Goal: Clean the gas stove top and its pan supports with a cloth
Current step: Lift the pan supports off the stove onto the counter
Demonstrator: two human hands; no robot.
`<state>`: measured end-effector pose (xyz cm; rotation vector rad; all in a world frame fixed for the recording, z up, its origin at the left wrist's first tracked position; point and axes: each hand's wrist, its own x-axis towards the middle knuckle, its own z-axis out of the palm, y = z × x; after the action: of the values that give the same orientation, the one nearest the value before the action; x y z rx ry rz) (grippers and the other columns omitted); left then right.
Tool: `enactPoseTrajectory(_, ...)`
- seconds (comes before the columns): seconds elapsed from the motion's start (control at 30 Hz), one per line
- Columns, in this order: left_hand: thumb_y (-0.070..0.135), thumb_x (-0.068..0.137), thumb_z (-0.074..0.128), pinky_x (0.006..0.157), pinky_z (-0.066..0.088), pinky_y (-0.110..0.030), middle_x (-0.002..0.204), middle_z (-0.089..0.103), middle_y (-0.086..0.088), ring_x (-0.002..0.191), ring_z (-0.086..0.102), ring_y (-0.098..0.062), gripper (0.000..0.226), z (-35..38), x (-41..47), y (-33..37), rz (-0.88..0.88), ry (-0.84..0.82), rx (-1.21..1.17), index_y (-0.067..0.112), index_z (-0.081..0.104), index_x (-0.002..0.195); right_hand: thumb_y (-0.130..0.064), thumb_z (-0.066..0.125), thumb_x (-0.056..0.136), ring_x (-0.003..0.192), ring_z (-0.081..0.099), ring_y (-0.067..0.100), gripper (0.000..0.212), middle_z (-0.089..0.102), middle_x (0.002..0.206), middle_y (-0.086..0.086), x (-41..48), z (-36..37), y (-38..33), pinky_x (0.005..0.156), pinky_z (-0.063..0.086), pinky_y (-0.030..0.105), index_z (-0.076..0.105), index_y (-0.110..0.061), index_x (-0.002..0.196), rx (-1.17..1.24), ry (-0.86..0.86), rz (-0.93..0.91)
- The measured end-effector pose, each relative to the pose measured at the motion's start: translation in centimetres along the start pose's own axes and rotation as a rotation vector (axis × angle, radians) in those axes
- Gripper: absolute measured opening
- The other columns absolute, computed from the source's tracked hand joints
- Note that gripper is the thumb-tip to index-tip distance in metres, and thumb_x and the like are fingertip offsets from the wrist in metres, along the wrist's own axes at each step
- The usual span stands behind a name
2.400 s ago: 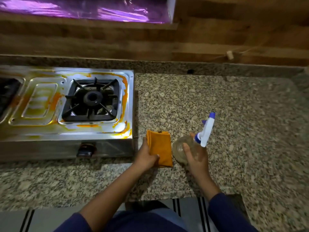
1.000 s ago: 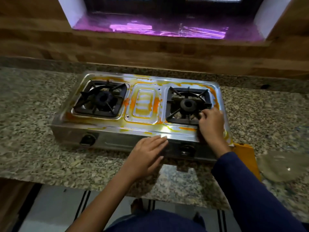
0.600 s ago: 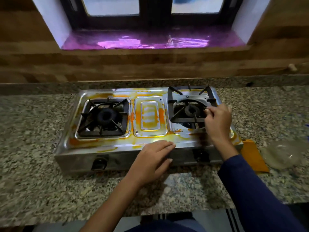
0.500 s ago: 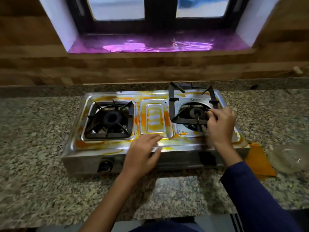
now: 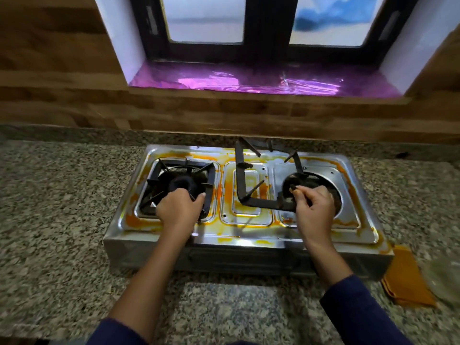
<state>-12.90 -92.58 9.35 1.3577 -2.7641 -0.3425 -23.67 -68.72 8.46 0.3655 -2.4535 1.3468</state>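
Observation:
The steel two-burner gas stove [image 5: 249,241] sits on the granite counter, its top streaked with orange stains. My right hand [image 5: 314,210] is shut on the right pan support [image 5: 251,202], a black square frame lifted off its burner, tilted and shifted left over the middle panel. The right burner [image 5: 302,181] shows partly behind my fingers. My left hand [image 5: 178,211] grips the front edge of the left pan support [image 5: 159,178], which sits in place around its burner. The folded orange cloth [image 5: 405,277] lies on the counter to the right of the stove.
A clear spray bottle [image 5: 448,277] lies at the right edge, blurred and mostly cut off. The granite counter [image 5: 62,195] extends left and in front of the stove. A wooden backsplash and a window sill lined with purple foil [image 5: 249,82] stand behind.
My right hand has lifted the right pan support off its burner and carried it leftward. My left hand moved from the stove's front edge onto the left pan support.

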Motion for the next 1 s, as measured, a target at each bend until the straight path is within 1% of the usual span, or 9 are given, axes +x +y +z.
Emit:
enactPoseTrajectory(0.1, 0.046, 0.091, 0.058, 0.048, 0.028, -0.024, 0.052, 0.052, -0.001, 0.051, 0.053, -0.023, 0.049, 0.4, 0.3, 0.6, -0.076, -0.018, -0.027, 0.014, 0.051, 0.053, -0.006, 0.066, 0.09, 0.085, 0.05, 0.024, 0.012, 0.045, 0.072, -0.006, 0.2, -0.2, 0.4, 0.075, 0.033, 0.023, 0.075, -0.006, 0.098, -0.031, -0.037, -0.013)
enactPoseTrajectory(0.2, 0.035, 0.091, 0.055, 0.048, 0.028, -0.026, 0.056, 0.053, -0.003, 0.053, 0.049, -0.025, 0.043, 0.3, 0.1, 1.0, -0.134, 0.032, -0.093, 0.012, 0.054, 0.054, -0.005, 0.066, 0.089, 0.082, 0.046, 0.02, 0.012, 0.047, 0.072, -0.002, 0.5, 0.1, 0.6, 0.069, 0.03, 0.016, 0.076, -0.006, 0.097, -0.027, -0.059, -0.019)
enactPoseTrajectory(0.37, 0.036, 0.088, 0.049, 0.058, 0.038, -0.031, 0.077, 0.068, -0.013, 0.075, 0.063, -0.034, 0.039, -1.6, 0.9, 1.0, -0.207, 0.121, -0.167, 0.005, 0.069, 0.074, -0.002, 0.067, 0.088, 0.08, 0.045, 0.02, 0.012, 0.047, 0.071, -0.001, 0.8, 1.1, 0.1, 0.071, 0.027, 0.019, 0.076, -0.004, 0.095, -0.001, -0.098, -0.053)
enactPoseTrajectory(0.53, 0.036, 0.089, 0.049, 0.059, 0.039, -0.032, 0.079, 0.067, -0.015, 0.076, 0.062, -0.035, 0.039, -5.1, 1.0, -0.4, -0.191, 0.213, -0.215, 0.006, 0.069, 0.074, -0.002, 0.067, 0.087, 0.075, 0.042, 0.015, 0.013, 0.046, 0.069, -0.003, 0.2, 1.4, -1.5, 0.074, 0.035, 0.028, 0.076, -0.006, 0.095, 0.041, -0.1, -0.084)
enactPoseTrajectory(0.6, 0.036, 0.089, 0.049, 0.059, 0.04, -0.032, 0.075, 0.066, -0.014, 0.074, 0.063, -0.035, 0.039, -6.4, 0.5, -1.5, -0.174, 0.284, -0.215, 0.008, 0.066, 0.07, -0.001, 0.067, 0.087, 0.073, 0.041, 0.015, 0.012, 0.044, 0.067, -0.004, 0.0, 1.9, -2.1, 0.075, 0.032, 0.025, 0.077, -0.007, 0.092, 0.049, -0.104, -0.097)
enactPoseTrajectory(0.67, 0.037, 0.088, 0.049, 0.054, 0.038, -0.031, 0.068, 0.064, -0.013, 0.066, 0.061, -0.034, 0.041, -7.7, 0.2, -3.7, -0.152, 0.335, -0.202, 0.008, 0.058, 0.061, 0.0, 0.067, 0.087, 0.074, 0.044, 0.02, 0.012, 0.045, 0.067, 0.0, -0.6, 2.6, -3.1, 0.07, 0.03, 0.021, 0.077, -0.006, 0.091, 0.047, -0.104, -0.104)
enactPoseTrajectory(0.73, 0.037, 0.088, 0.048, 0.049, 0.031, -0.028, 0.06, 0.057, -0.009, 0.058, 0.054, -0.031, 0.042, -8.7, 0.2, -6.5, -0.139, 0.367, -0.153, 0.01, 0.051, 0.057, -0.001, 0.068, 0.086, 0.074, 0.045, 0.023, 0.013, 0.044, 0.067, -0.001, -1.5, 3.6, -4.4, 0.068, 0.028, 0.024, 0.077, -0.008, 0.092, 0.048, -0.102, -0.124)
enactPoseTrajectory(0.87, 0.036, 0.092, 0.05, 0.05, 0.035, -0.026, 0.057, 0.051, -0.005, 0.052, 0.049, -0.025, 0.041, -9.1, 0.8, -14.0, -0.217, 0.35, -0.044, 0.012, 0.058, 0.06, -0.002, 0.069, 0.084, 0.072, 0.04, 0.013, 0.014, 0.042, 0.066, -0.013, -4.0, 7.5, -8.2, 0.066, 0.025, 0.023, 0.077, -0.01, 0.091, 0.086, -0.115, -0.194)
enactPoseTrajectory(1.0, 0.038, 0.095, 0.049, 0.05, 0.033, -0.027, 0.062, 0.056, -0.005, 0.056, 0.051, -0.023, 0.042, -8.8, 1.1, -22.3, -0.31, 0.267, 0.022, 0.012, 0.062, 0.064, -0.004, 0.067, 0.082, 0.072, 0.04, 0.013, 0.013, 0.047, 0.068, -0.004, -7.1, 13.2, -13.1, 0.069, 0.024, 0.025, 0.077, -0.011, 0.088, 0.105, -0.158, -0.243)
